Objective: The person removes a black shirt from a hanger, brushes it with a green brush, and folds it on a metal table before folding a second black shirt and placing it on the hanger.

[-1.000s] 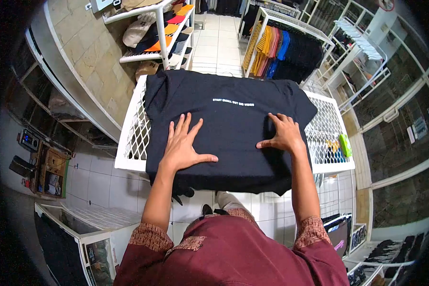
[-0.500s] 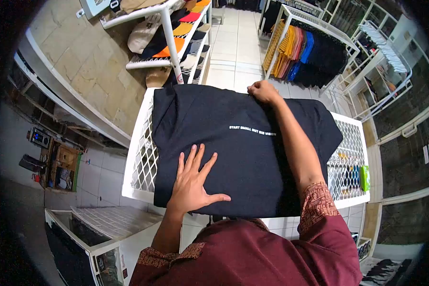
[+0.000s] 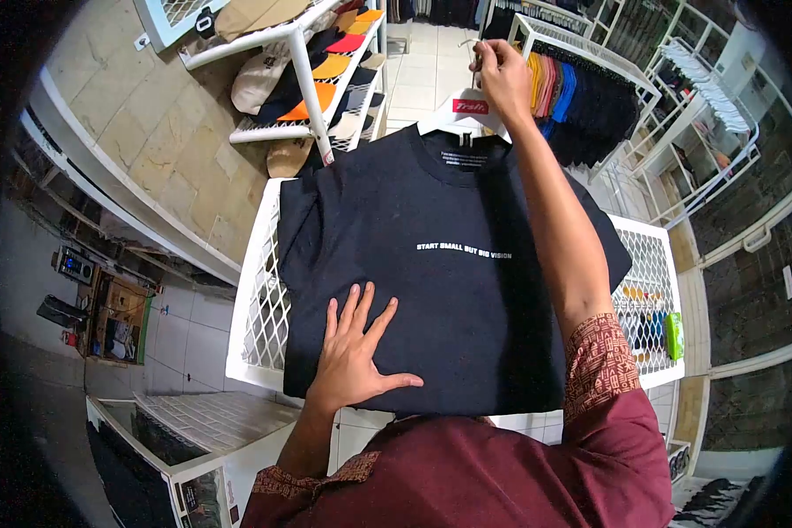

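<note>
A black T-shirt (image 3: 396, 211) with white lettering across its chest lies spread on a white mesh-topped table (image 3: 260, 330). Flat on the shirt's lower left part rests my left hand (image 3: 354, 356), fingers spread. Beyond the far edge, my right hand (image 3: 503, 75) is closed around the upper part of a white hanger (image 3: 436, 121), near its hook. The hanger carries a red label (image 3: 470, 106) and runs into the shirt's neck opening, its arms hidden inside the cloth. My right forearm covers part of the shirt's right side.
A white rack of caps (image 3: 321, 92) stands at the far left, close to the table. Colourful hanging clothes (image 3: 554, 88) fill a rack at the far right. A green packet (image 3: 674, 336) lies at the table's right edge. A white cabinet (image 3: 229, 449) stands at the lower left.
My right hand has moved up and away from me, raising the hanger's top into view. The shirt's collar now shows. My left hand stays flat on the cloth.
</note>
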Demonstrator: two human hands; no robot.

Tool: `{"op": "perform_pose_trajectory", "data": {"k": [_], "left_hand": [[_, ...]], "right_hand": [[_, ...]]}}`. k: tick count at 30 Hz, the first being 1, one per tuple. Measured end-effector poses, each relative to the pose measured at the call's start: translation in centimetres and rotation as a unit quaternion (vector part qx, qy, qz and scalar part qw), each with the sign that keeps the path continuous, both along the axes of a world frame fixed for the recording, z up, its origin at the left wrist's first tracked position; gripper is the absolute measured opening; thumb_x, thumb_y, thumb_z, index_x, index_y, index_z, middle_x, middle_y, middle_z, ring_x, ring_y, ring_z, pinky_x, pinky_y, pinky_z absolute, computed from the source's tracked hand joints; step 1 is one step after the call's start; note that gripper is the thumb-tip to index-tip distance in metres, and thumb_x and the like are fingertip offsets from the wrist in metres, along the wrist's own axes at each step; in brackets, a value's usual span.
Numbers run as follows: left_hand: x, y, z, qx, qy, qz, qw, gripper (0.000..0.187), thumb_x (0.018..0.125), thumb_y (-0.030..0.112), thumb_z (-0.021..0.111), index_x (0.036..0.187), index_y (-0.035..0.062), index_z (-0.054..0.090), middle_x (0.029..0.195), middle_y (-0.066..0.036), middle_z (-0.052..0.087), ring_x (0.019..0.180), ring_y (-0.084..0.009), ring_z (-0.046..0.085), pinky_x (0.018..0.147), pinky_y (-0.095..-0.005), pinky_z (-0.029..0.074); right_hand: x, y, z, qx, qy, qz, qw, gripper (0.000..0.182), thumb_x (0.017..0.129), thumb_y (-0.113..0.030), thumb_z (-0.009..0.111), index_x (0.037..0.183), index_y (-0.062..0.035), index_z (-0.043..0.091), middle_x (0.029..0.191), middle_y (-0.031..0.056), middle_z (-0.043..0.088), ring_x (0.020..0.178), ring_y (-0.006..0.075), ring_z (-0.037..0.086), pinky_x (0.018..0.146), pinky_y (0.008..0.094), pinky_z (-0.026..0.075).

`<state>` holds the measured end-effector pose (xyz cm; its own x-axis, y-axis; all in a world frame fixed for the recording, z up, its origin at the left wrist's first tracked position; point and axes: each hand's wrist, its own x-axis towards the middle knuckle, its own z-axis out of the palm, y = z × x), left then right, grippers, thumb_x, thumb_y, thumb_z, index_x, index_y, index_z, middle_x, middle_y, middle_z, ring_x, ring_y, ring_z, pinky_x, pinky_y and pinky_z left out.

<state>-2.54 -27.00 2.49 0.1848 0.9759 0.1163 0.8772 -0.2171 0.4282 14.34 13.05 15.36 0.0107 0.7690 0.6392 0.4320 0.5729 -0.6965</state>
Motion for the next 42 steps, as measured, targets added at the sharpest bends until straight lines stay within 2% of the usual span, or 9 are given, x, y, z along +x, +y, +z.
{"op": "perform_pose_trajectory", "data": {"k": [6,12,16,17,22,30,32,37,42], "left_hand": [[-1.3,2.7,3.9,0.097,-0.033,0.016,0.995,0.078,0.069,0.051,0.088,0.126,0.0018,0.068,0.134,-0.023,0.064,0.127,-0.0412,0.059,0.11,-0.0503,0.043],[-2.0,12.0,12.4,0.452,0.047,0.101,0.885,0.064,0.091,0.041,0.074,0.139,0.003,0.055,0.124,-0.02,0.065,0.117,-0.0399,0.06,0.101,-0.0466,0.047],[-2.7,12.6,14.2,0.354,-0.024,0.104,0.929,0.043,0.098,0.038,0.065,0.125,0.006,0.06,0.109,-0.021,0.07,0.099,-0.0419,0.067,0.082,-0.0501,0.053],[-2.9,11.9,14.9,0.326,-0.009,0.126,0.937,0.035,0.1,0.036,0.062,0.12,0.0076,0.061,0.104,-0.021,0.071,0.093,-0.0422,0.069,0.075,-0.0517,0.054],[-5.4,7.7,16.7,0.366,0.043,0.189,0.91,0.027,0.1,0.033,0.06,0.115,0.0108,0.063,0.101,-0.015,0.073,0.089,-0.0393,0.07,0.071,-0.052,0.054],[-7.6,2.7,16.5,0.357,0.072,0.232,0.902,0.026,0.1,0.032,0.062,0.114,0.0103,0.063,0.098,-0.017,0.073,0.087,-0.041,0.07,0.069,-0.0531,0.053],[-8.3,2.0,16.2,0.344,0.073,0.244,0.904,0.026,0.099,0.031,0.062,0.115,0.0101,0.063,0.097,-0.018,0.073,0.087,-0.0413,0.07,0.069,-0.0531,0.053],[-8.9,0.8,14.9,0.34,0.061,0.258,0.902,0.026,0.1,0.03,0.061,0.113,0.0073,0.062,0.095,-0.018,0.072,0.084,-0.0414,0.07,0.068,-0.0535,0.054],[-8.6,-0.2,14.9,0.299,0.052,0.277,0.912,0.026,0.1,0.028,0.06,0.115,0.0071,0.063,0.097,-0.02,0.073,0.089,-0.0432,0.069,0.072,-0.0544,0.053]], "right_hand": [[-1.1,-7.5,6.0,0.061,0.067,0.1,0.991,0.024,0.105,-0.024,0.058,0.105,-0.0058,0.073,0.077,0.0057,0.076,0.064,0.014,0.073,0.059,0.0294,0.056],[-3.3,-13.6,9.3,0.142,0.064,0.169,0.973,0.024,0.106,-0.023,0.057,0.105,-0.004,0.072,0.077,0.007,0.076,0.065,0.0121,0.073,0.058,0.0287,0.056],[-4.0,-16.6,10.5,0.128,0.11,0.187,0.968,0.024,0.103,-0.024,0.062,0.104,-0.0028,0.073,0.079,0.0111,0.076,0.068,0.0152,0.074,0.062,0.0293,0.056],[-3.5,-17.3,10.7,0.244,0.058,0.078,0.965,0.023,0.101,-0.024,0.065,0.105,-0.0027,0.073,0.083,0.0151,0.076,0.075,0.0188,0.075,0.068,0.0313,0.057],[-3.1,-23.9,8.1,0.344,0.025,0.03,0.938,0.016,0.095,-0.022,0.071,0.093,-0.007,0.073,0.083,0.0109,0.067,0.065,0.026,0.069,0.062,0.0367,0.054],[-8.8,-28.5,1.3,0.222,-0.207,-0.015,0.953,0.047,0.094,-0.051,0.066,0.088,-0.0049,0.07,0.087,0.0171,0.068,0.066,0.0346,0.071,0.054,0.0442,0.055],[-9.5,-29.3,1.2,0.142,-0.286,-0.038,0.947,0.053,0.094,-0.055,0.063,0.103,-0.0045,0.074,0.089,0.0186,0.07,0.07,0.0367,0.072,0.059,0.0438,0.056],[-11.0,-31.5,1.1,0.109,-0.276,-0.002,0.955,0.059,0.09,-0.06,0.065,0.082,-0.0021,0.078,0.091,0.0206,0.07,0.075,0.0373,0.072,0.066,0.0449,0.056],[-11.0,-31.4,0.4,0.019,-0.188,0.072,0.979,0.051,0.083,-0.051,0.071,0.093,-0.0019,0.079,0.099,0.0213,0.071,0.09,0.0397,0.071,0.081,0.0471,0.057]]}}
